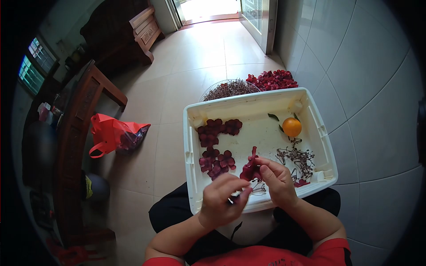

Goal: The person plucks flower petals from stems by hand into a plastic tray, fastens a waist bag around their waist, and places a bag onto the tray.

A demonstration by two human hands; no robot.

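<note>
I see my right hand [277, 179] pinching a dark red fabric flower [250, 168] between thumb and forefinger, holding it just above the floor of the shallow white plastic tub [193, 146] that rests on my lap. My left hand [222, 199] is curled narrow beside it, fingertips closed on what looks like a thin dark stem or wire at the flower's base (too small to be sure which). I judge the step in hand to be joining or separating flower and stem, midway through the batch: flattened dark red petals [216, 146] lie in a loose column along the tub's left side, and a tangle of thin brown wire stems [298, 158] sits to the right, near a small orange fruit [292, 127] with leaves. The next move calls for a steady pinch and a fine twist at the base, since the parts are small and light.

Beyond the tub's far rim lie a heap of red petals [273, 80] and a wire basket of brownish bits [228, 88].
</note>
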